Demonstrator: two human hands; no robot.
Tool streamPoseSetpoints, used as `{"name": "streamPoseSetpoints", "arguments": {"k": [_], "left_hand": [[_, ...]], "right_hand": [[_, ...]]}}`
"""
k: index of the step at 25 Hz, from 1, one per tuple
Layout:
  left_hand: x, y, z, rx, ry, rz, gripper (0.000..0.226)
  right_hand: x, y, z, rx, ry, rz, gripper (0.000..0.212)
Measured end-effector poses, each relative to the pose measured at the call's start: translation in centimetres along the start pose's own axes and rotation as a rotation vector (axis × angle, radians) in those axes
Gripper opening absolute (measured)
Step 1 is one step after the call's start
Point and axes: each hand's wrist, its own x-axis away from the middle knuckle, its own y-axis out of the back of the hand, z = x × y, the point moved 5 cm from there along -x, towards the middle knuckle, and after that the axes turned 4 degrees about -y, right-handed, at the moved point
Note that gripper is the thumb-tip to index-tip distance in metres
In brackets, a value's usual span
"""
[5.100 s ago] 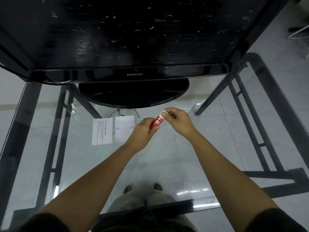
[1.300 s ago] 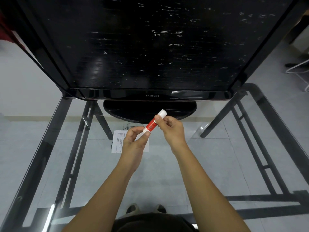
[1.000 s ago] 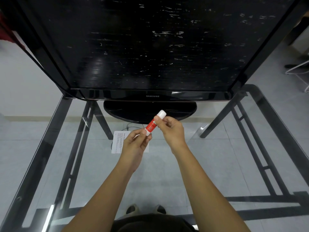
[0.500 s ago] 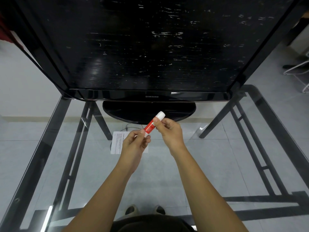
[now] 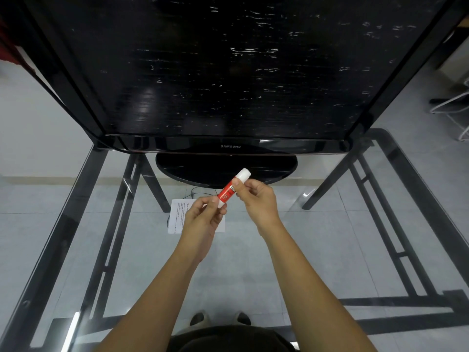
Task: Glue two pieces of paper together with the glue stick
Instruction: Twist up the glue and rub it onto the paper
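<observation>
Both hands pinch the red-and-white plastic glue stick [image 5: 230,191] tilted above the glass counter [image 5: 317,237]; left hand [image 5: 203,221] grips bottom, right hand [image 5: 256,200] the middle; white printed paper [image 5: 177,217] beneath.

Red glue stick [image 5: 229,192] w/ white cap; white paper [image 5: 177,216], prob. printed; black TV [image 5: 223,72].

Red glue stick [image 5: 229,191], white-capped, tilted above half-hidden white paper [image 5: 177,214] on glass.

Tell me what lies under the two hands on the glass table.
White paper lies flat on the glass table, printed text showing at its left side. The left hand covers its middle, so a second sheet cannot be made out. Both hands grip the glue stick; right hand.
</observation>
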Motion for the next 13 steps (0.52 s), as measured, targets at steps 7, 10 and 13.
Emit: {"name": "streamPoseSetpoints", "arguments": {"k": [7,10,13], "left_hand": [[0.07,-0.01,-0.12,-0.114,-0.090,-0.003,0.017],[-0.13,0.13,0.43,0.045,0.041,-0.041,0.022],[-0.09,0.16,0.56,-0.029,0.025,-0.026,0.019]], "right_hand": [[-0.11,0.03,0.02,0.010,0.006,-0.007,0.030],[-0.19,0.07,0.05,0.001,0.005,-0.008,0.021],[-0.15,0.05,-0.01,0.007,0.014,-0.017,0.020]]}}
